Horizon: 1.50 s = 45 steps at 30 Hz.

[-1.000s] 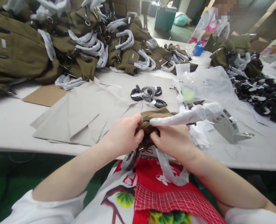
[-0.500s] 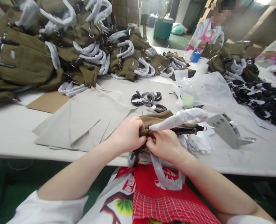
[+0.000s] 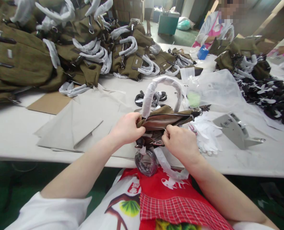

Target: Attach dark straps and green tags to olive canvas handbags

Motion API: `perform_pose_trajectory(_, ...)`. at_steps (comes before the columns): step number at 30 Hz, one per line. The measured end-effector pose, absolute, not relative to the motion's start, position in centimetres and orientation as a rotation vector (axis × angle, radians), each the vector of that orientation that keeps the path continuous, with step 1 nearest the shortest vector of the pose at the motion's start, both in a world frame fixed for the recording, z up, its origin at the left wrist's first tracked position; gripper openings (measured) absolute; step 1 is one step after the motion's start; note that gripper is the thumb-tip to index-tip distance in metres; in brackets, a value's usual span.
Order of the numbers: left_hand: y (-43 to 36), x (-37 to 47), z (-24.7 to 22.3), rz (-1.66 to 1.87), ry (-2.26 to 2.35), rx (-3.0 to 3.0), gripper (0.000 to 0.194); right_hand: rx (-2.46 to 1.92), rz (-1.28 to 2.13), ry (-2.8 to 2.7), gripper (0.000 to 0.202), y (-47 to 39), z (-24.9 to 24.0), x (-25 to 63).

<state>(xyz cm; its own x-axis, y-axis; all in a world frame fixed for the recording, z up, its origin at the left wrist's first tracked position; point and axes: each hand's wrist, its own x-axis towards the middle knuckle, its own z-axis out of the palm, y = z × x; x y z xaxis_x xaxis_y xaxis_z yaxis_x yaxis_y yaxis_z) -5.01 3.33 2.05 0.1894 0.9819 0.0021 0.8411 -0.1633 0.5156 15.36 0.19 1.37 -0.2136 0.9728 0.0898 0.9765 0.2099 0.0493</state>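
An olive bag [image 3: 166, 110] stands at the table's front edge with its zipped top partly open, showing a brownish lining. My left hand [image 3: 127, 128] pinches the bag's left end by the zipper. Closed fingers of my right hand [image 3: 180, 140] hold the zipper pull on the near side of the opening. One wrapped handle [image 3: 162, 81] arches up behind the opening; the other [image 3: 170, 169] hangs toward my apron. A coiled strap in clear wrap [image 3: 146, 163] dangles below the bag's left end.
Olive bags [image 3: 24, 57] are heaped along the back left. Coiled black straps [image 3: 153, 97] lie behind the bag. To the right are white tags [image 3: 208, 134], a grey metal tool [image 3: 235, 131], a plastic bag [image 3: 218, 88] and more black straps [image 3: 273, 99]. A person [image 3: 212, 28] stands across the table.
The bag's top has opened to show its lining, and its far handle now stands upright. My hands have moved apart, the right one outward along the zipper. The coiled strap shows more fully.
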Motion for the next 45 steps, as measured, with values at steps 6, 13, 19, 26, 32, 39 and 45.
perform_pose_trajectory(6,3.8,-4.8,1.2,0.412,1.524,2.073,0.021,-1.679,-0.156,-2.472,0.014,0.3,0.8,14.9)
perform_pose_trajectory(13,3.5,-4.6,0.9,0.726,1.493,1.882,0.024,-1.354,0.278,-2.691,0.022,0.4,0.0,14.2)
perform_pose_trajectory(19,3.1,-5.3,-0.5,1.004,1.666,1.695,0.019,-1.113,0.383,-2.778,0.024,-0.2,0.0,14.2)
perform_pose_trajectory(26,2.6,-5.8,-0.8,1.056,1.651,1.562,0.019,-1.11,0.31,-2.713,0.021,-0.3,0.1,14.0)
perform_pose_trajectory(32,1.7,-6.5,0.3,0.908,1.429,1.405,0.028,-1.345,0.314,-2.33,0.021,-0.9,-0.1,14.2)
perform_pose_trajectory(39,1.3,-4.8,0.5,0.634,1.07,1.601,0.033,-1.789,0.453,-2.338,0.017,1.1,-0.9,14.6)
perform_pose_trajectory(45,1.9,-3.0,1.6,0.248,1.37,2.111,0.035,-1.774,0.593,-2.342,0.023,1.7,-2.2,14.7)
